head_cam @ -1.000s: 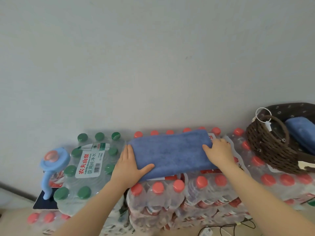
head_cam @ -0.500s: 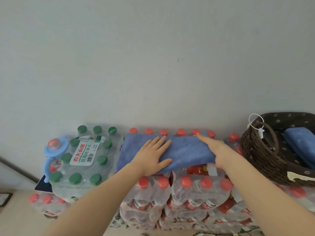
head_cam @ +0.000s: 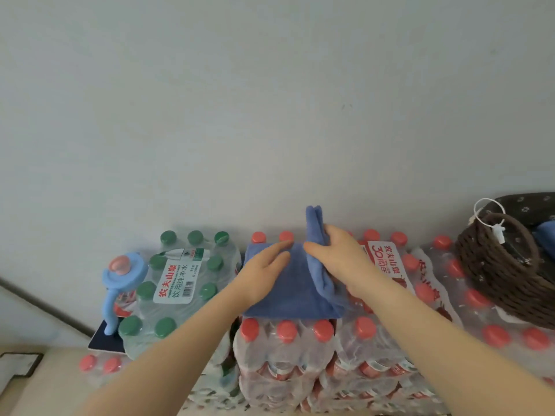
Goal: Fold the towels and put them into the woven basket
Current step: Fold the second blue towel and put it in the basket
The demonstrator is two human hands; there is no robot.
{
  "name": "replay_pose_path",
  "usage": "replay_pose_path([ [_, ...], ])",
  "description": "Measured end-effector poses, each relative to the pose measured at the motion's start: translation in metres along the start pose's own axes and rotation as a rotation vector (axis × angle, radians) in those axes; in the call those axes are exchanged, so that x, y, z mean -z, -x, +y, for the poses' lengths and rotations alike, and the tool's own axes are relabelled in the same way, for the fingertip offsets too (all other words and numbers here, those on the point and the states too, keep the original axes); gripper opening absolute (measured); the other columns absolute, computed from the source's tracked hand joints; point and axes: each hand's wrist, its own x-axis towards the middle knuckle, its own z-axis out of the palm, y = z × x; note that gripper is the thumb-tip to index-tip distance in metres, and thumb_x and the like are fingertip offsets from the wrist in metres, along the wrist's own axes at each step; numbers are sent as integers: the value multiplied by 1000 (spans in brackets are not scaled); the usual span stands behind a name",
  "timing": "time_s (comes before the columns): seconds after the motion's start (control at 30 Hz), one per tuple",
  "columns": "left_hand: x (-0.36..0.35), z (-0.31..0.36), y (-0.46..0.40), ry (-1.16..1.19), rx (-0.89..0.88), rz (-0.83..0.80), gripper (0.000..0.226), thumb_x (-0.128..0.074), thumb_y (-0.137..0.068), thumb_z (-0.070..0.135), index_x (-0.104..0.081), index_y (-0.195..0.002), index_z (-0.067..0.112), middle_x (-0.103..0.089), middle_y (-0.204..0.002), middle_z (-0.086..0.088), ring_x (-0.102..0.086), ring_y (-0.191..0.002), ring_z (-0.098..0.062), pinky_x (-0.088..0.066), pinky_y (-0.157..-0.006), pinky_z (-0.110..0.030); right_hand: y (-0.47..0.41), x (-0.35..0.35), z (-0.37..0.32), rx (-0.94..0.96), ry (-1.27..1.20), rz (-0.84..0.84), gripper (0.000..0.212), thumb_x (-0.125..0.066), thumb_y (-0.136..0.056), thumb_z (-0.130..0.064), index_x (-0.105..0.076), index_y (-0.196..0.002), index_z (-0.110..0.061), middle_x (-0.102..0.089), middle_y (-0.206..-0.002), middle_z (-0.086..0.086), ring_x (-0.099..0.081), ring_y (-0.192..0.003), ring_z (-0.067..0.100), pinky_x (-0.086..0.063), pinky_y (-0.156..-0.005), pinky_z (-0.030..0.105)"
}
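Head view: right hand [head_cam: 339, 256] grips raised towel [head_cam: 288, 289] half; left hand [head_cam: 264, 274] flat on rest.

Towel's [head_cam: 288, 283] right half now upturned.

The blue towel [head_cam: 288, 289] lies on top of the red-capped water bottle packs [head_cam: 300, 355], its left half flat and its right half lifted upright in a doubled flap, mid-fold. The woven basket [head_cam: 504, 274], dark brown with a looped handle and a white tag, stands on the same packs to the towel's right, holding another blue towel [head_cam: 546, 238] inside.
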Motion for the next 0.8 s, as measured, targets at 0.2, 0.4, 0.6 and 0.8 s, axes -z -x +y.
replay_pose_path([
  [0.2,34,-6,5,503,272,31,30,-37,-99,32,-64,-105,19,-72,-82,0,-68,-76,-21,-57,-73,-33,-19,-71,-8,-35,154,-58,21,-52,-90,-22,-47,-103,-7,-58,-75,6,-58,-71,24,-47,-63,35],
  [0.4,42,-30,-6,243,271,62,28,-56,-89,25,-56,-111,8,-54,-84,-16,-53,-76,-22,-50,-73,-38,-11,-81,-7,-31,288,-245,26,-45,-94,-19,-53,-117,-11,-59,-80,13,-56,-74,24,-47,-73,40],
  [0.6,46,-39,-8,-83,62,74,75,-55,-84,9,-16,-146,21,-56,-78,-10,-54,-74,-20,-45,-71,-28,1,-51,28,-62,763,206,54,-56,-88,-29,-37,-137,-17,-19,-150,11,-31,-132,29,-36,-104,37],
  [0.8,54,-37,-5,-690,-171,107,65,-52,-86,26,-25,-144,22,-46,-121,-10,-54,-104,-30,-43,-75,-33,2,-58,42,-220,571,76,74,-56,-88,-32,-12,-147,-24,-19,-151,11,-40,-129,31,-38,-102,37],
])
